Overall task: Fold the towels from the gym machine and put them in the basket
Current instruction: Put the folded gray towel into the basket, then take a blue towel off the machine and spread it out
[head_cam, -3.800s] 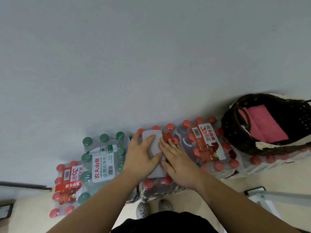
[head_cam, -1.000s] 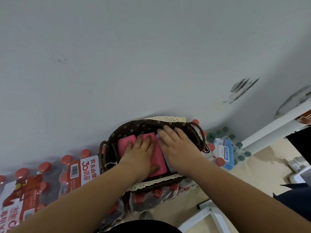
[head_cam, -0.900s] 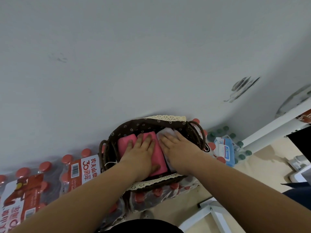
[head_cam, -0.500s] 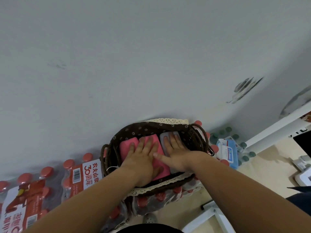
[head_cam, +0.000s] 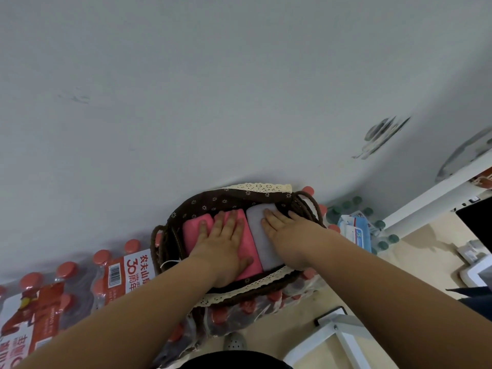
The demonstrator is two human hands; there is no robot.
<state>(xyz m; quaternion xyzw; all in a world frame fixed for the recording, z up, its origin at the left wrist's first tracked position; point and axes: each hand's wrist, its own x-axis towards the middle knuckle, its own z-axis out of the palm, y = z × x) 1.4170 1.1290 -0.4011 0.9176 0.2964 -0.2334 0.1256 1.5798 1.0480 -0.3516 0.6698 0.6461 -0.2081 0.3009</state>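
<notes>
In the basket, which sits on packs of bottled water against the wall, we have both palms down on folded towels. Our right hand lies flat on the grey towel, fingers straight and slightly spread, gripping nothing. Our left hand rests the same way on the pink towel beside it, and a second pink towel shows further to the left.

The relation that matters is how the grey towel lies to the right hand. It is directly beneath that hand, at the right end of the basket. Its long axis runs from the near rim to the far rim, leaning a little leftward at the far end, and our fingers point along that same line. Its left edge touches the pink towel; its right side is hidden under our hand, so we cannot tell how close it comes to the basket wall there. The rope handle stands just beside our outer right fingers.

We judge the grey towel to be seated and this to be the final pressing-down. The right hand is the nearer one for any last nudge. Since nothing is pinched, both hands should lift straight up and back toward us, along the towels' length, so the folds are not dragged open.
</notes>
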